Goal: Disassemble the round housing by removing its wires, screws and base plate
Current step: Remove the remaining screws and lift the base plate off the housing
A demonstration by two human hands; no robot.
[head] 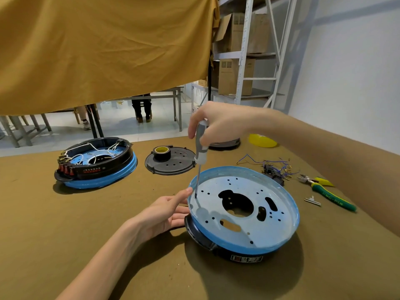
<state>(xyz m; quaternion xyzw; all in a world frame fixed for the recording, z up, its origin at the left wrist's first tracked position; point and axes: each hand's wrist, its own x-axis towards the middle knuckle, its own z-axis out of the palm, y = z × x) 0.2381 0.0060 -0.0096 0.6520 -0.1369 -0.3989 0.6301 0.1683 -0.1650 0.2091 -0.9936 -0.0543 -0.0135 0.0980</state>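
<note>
A round housing [279,245] with a blue rim and black body lies in front of me, its pale perforated base plate [216,215] facing up. My right hand [218,122] grips the grey handle of a screwdriver [201,148] held nearly upright, its tip down on the plate near the left rim. My left hand [164,213] rests with straight fingers against the housing's left side, one fingertip on the rim. A bundle of removed blue wires with terminals [275,167] lies on the table behind the housing.
A second housing [97,163], still wired, sits at the left. A black round plate [173,163] carries a tape roll [162,151]. Green-handled cutters [326,191], a small metal part [312,200] and a yellow dish [262,140] lie at the right. A mustard cloth hangs overhead.
</note>
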